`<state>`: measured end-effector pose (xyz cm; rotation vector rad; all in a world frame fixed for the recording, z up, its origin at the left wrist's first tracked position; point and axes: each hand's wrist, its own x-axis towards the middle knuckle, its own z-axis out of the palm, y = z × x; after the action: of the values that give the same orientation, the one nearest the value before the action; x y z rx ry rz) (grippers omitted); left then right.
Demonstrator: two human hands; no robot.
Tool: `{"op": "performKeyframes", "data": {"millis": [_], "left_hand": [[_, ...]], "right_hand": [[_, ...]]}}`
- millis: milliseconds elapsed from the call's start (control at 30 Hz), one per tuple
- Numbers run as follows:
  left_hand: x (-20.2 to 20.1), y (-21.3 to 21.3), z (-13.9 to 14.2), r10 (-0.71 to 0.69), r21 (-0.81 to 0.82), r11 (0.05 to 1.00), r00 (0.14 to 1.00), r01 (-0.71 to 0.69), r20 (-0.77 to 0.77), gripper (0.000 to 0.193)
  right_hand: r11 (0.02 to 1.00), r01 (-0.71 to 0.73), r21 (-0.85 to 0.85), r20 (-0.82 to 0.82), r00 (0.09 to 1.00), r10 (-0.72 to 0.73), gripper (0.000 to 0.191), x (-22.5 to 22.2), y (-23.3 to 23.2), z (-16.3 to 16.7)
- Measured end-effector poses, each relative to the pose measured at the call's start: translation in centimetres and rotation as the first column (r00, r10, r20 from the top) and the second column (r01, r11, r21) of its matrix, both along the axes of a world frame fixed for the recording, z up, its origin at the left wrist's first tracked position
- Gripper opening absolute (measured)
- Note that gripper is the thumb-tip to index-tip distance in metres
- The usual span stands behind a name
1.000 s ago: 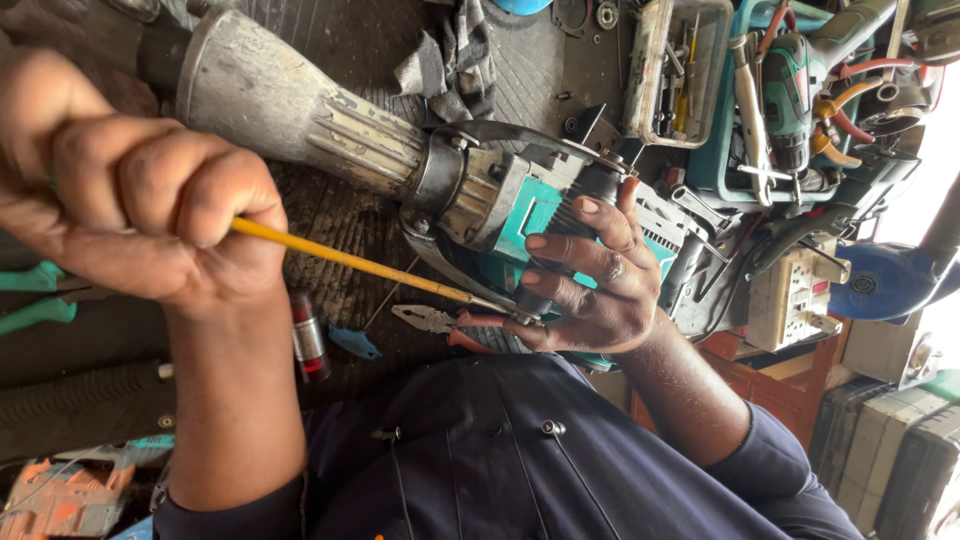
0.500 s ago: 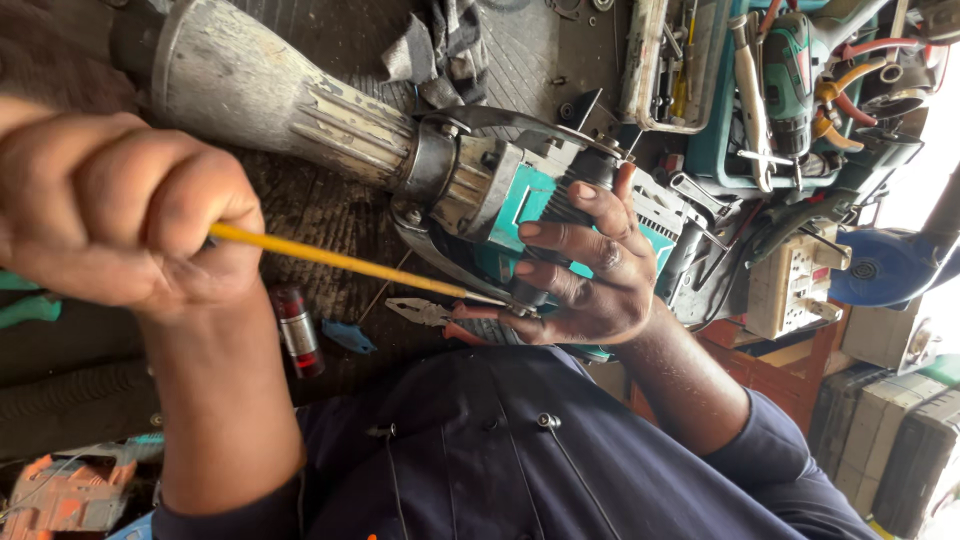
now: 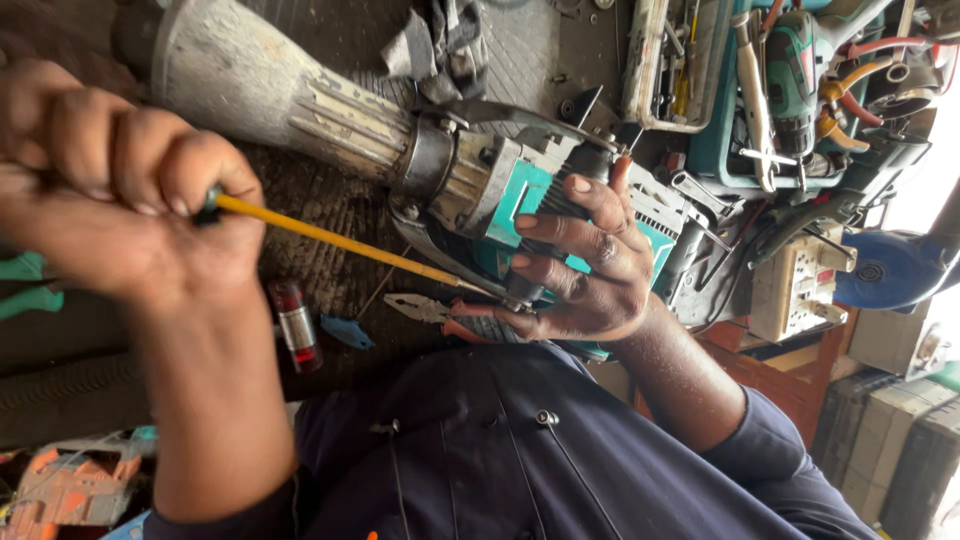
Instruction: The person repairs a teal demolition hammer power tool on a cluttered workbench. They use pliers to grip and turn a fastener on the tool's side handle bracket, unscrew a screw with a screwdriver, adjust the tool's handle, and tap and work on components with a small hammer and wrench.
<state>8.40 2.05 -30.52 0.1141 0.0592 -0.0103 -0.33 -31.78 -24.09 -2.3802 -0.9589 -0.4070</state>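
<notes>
A large demolition hammer (image 3: 455, 175) with a teal and grey body and a dusty grey nose (image 3: 240, 80) lies across the dark workbench. My right hand (image 3: 585, 270) grips its teal housing from the near side, fingers spread over the casing. My left hand (image 3: 125, 195) is closed in a fist around the handle of a long screwdriver with a yellow shaft (image 3: 340, 243). The shaft runs right and slightly down, and its tip meets the underside of the hammer's body just beside my right fingers. My dark blue shirt fills the bottom of the view.
Pliers (image 3: 425, 308) and a small red cylinder (image 3: 295, 325) lie on the bench below the shaft. A teal tray (image 3: 725, 150) full of tools sits at top right. A beige socket box (image 3: 795, 290) and a blue disc (image 3: 890, 270) are right of it. A grey rag (image 3: 450, 45) lies behind the hammer.
My left fist with the screwdriver has shifted slightly up and left in the view, while the tip stays at the hammer's body. My right hand keeps its grip, fingers slightly rearranged.
</notes>
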Motion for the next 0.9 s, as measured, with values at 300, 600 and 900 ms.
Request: {"op": "performKeyframes", "data": {"millis": [300,600,900], "left_hand": [[-4.4,1.4,0.8,0.075,0.176,0.984,0.964,-0.03,-0.254,0.031],[0.3,1.8,-3.2,-0.145,-0.048,0.987,0.976,0.155,0.162,0.041],[-2.0,0.3,1.6,0.049,0.053,0.998,0.927,-0.031,-0.372,0.04]], "right_hand": [[1.0,0.009,-0.027,-0.003,1.0,-0.009,0.057,0.0,0.0,0.2],[1.0,0.01,-0.006,0.004,1.0,-0.01,0.062,-0.1,0.2,0.1],[1.0,0.004,0.011,0.0,1.0,-0.004,0.051,0.0,0.0,0.1]]}}
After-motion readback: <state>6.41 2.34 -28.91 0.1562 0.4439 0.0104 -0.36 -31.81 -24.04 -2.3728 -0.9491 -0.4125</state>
